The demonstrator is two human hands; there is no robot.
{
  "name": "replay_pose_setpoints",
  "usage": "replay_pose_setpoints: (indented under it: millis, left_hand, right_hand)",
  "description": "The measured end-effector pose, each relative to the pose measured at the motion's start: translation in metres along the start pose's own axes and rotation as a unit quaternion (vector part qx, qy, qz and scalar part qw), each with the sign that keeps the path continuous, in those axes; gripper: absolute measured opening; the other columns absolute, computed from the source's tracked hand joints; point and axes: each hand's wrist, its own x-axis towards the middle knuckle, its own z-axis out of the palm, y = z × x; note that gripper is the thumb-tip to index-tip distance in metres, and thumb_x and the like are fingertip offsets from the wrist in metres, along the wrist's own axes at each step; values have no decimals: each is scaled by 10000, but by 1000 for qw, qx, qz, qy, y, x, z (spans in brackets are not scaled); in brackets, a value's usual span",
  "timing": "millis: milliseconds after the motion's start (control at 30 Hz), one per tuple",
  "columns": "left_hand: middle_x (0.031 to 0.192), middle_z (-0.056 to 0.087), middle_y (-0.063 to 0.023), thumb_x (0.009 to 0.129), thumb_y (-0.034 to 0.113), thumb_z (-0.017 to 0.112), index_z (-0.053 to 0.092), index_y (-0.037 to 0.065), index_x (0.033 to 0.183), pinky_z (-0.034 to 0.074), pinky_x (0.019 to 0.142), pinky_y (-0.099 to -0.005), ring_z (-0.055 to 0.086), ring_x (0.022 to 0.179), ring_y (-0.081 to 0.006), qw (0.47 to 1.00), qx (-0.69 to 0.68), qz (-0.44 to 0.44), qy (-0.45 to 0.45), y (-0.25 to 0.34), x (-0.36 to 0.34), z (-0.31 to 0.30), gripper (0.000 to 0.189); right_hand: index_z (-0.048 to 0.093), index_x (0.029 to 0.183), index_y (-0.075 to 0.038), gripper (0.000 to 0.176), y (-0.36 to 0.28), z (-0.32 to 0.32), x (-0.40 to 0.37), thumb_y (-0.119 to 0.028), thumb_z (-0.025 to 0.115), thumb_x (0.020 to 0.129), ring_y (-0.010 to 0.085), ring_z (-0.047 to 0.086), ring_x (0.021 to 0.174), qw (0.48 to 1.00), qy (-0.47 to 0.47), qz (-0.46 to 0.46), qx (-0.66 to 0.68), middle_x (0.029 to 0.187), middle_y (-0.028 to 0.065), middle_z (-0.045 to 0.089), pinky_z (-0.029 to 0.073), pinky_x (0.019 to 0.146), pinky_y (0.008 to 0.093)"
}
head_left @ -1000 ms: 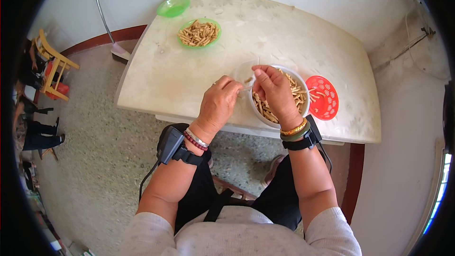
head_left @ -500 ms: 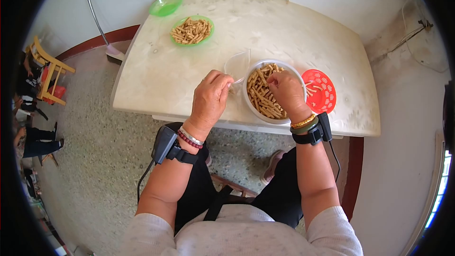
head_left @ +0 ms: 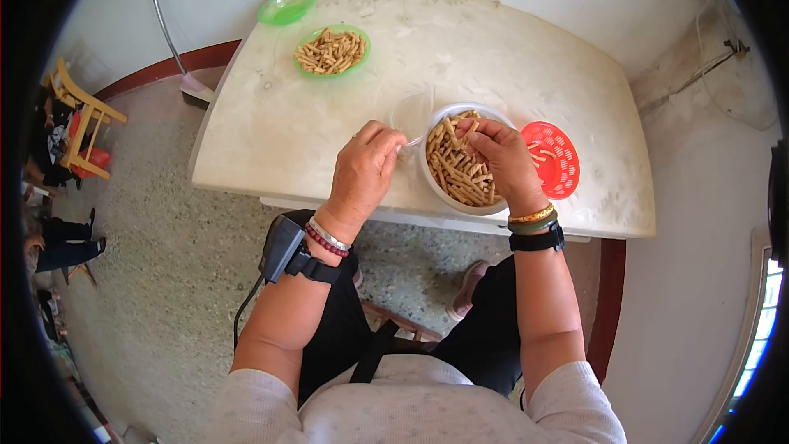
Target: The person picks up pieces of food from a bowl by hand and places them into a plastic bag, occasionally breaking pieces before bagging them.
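Table [head_left: 329,123] first: a pale stone top, with your white bowl [head_left: 424,166] at its near edge, between your hands. Just left of the bowl stands what looks like a clear plastic bag [head_left: 412,112]. Your left hand [head_left: 366,173] is curled nearly closed, pinching its rim. Your right hand [head_left: 505,160] is over the bowl, fingertips closed on a few sticks [head_left: 456,177]. These look light, dry, stiff and brittle, so pinch them softly at mid-length. The bag looks flimsy and slippery, so keep hold of its edge.
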Motion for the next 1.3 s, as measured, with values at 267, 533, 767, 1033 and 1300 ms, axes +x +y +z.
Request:
replay_pose_setpoints:
  millis: [267,533,767,1033,1300]
  left_hand:
    - [855,604,-100,843,-34,621,642,48,923,495,635,-351,620,731,-285,1000,1,14,3,0,-1,4,118]
    - [858,606,-102,842,-36,618,637,44,905,492,637,-346,617,732,-281,1000,14,14,24,-2,0,4,103]
    - [851,617,-91,833,-38,631,634,39,901,487,631,-330,617,726,-259,999,-6,-9,47,-2,2,3,103]
    - [865,601,-101,843,-29,615,623,39,922,506,648,-362,618,746,-293,1000,2,-4,31,0,1,2,104]
    - [860,606,-97,849,-23,620,628,41,915,499,633,-351,619,716,-275,999,-8,-13,37,-5,1,1,92]
  right_hand:
    - [599,1079,-51,151,-6,28,-2,-16,579,933,86,612,806,978,-48,-94,178,991,50,695,470,698,214]
    - [579,1186,-3,259,-16,30,5,11,523,933,105,639,866,993,9,-100,57,1113,73,661,487,719,221]
    - [709,905,-84,106,8,-5,-3,-146,673,826,280,659,810,904,33,-121,-409,882,137,693,529,722,374]
    - [707,898,-93,177,17,34,-10,-245,673,813,318,661,919,753,-4,-73,-654,962,132,658,548,782,429]
    - [704,867,-10,209,25,-2,-3,-215,669,850,250,663,771,939,8,-47,-341,824,133,693,519,695,359]
